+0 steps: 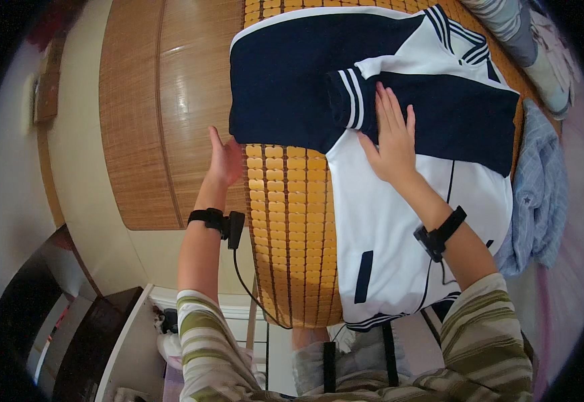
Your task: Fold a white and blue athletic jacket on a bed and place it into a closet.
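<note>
A navy and white jacket (387, 216) with striped collar, cuffs and hem lies flat on an orange tile mat (292, 201). One sleeve (292, 80) stretches left over the mat; a cuff with white stripes lies across the jacket's upper body. My right hand (393, 140) rests palm down on the jacket's navy chest beside that cuff, fingers extended and apart from the thumb. My left hand (226, 156) is at the mat's left edge, just below the sleeve's lower left corner, thumb raised; its fingers are partly hidden, and whether it touches the fabric is unclear.
A crumpled blue checked cloth (538, 196) lies to the right of the jacket, with more striped and pale fabric (518, 40) at the top right. A brown woven mat (181, 100) is beyond the left edge. A white shelf unit (126, 336) holding items stands at the lower left.
</note>
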`<state>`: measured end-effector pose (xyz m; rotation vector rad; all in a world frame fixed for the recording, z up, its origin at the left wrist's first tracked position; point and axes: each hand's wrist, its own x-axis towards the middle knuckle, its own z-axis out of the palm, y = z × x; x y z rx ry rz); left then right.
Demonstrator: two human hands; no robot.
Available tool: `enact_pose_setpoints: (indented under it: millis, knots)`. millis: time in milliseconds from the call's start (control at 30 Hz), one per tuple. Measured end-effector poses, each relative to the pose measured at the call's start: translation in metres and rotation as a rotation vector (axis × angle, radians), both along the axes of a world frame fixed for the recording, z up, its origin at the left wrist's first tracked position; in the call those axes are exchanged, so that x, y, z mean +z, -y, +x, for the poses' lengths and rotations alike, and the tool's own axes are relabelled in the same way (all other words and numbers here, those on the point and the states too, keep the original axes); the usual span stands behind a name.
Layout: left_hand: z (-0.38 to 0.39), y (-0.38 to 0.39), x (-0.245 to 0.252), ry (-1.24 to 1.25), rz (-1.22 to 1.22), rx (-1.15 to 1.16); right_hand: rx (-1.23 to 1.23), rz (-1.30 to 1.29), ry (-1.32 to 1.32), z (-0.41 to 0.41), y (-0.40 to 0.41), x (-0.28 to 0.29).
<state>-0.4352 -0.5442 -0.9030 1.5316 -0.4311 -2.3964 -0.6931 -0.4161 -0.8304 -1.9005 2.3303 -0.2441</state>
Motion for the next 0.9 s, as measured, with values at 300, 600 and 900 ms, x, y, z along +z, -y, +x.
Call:
enact_pose_setpoints:
  millis: [300, 600, 900]
  knots:
    - [0.042, 0.052, -0.039, -0.293, -0.266, 0.994, 0.042, -0.026, 0.076, 0.0, -0.001, -0.005]
    - [0.148, 0.104, 0.122, -0.186, -0.751, 1.087, 0.034, -0.007, 0.123, 0.0, 0.002, 0.011]
    - [-0.049, 0.056, 0.328, -0.354, -1.047, 0.497, -0.055, -0.079, 0.942, -0.035, -0.009, 0.033]
